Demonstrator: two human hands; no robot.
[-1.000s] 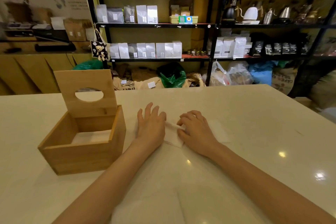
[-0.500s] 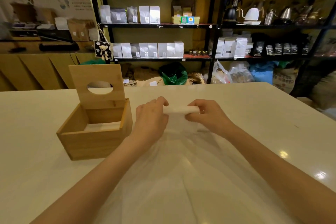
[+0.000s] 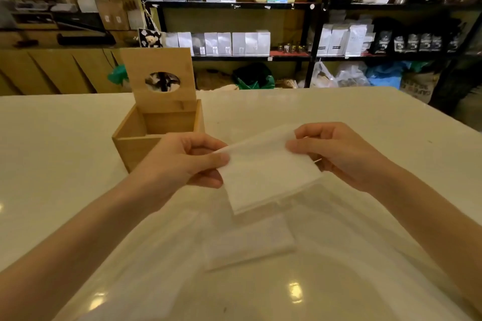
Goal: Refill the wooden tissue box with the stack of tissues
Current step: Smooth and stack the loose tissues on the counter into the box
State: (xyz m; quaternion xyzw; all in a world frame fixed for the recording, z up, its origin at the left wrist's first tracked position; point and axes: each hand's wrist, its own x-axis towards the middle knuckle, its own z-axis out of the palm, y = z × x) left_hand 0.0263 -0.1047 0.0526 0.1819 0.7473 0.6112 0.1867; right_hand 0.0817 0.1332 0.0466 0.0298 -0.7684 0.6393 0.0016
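Left grip: left hand (image 3: 182, 161) is clenched on the tissue stack's left edge.
Right grip: right hand (image 3: 336, 151) is pinched on its right edge.
Stack of tissues (image 3: 266, 172): held above the table (image 3: 65, 164).
Wooden tissue box (image 3: 146, 135): set just beside the left hand, lid raised upright.
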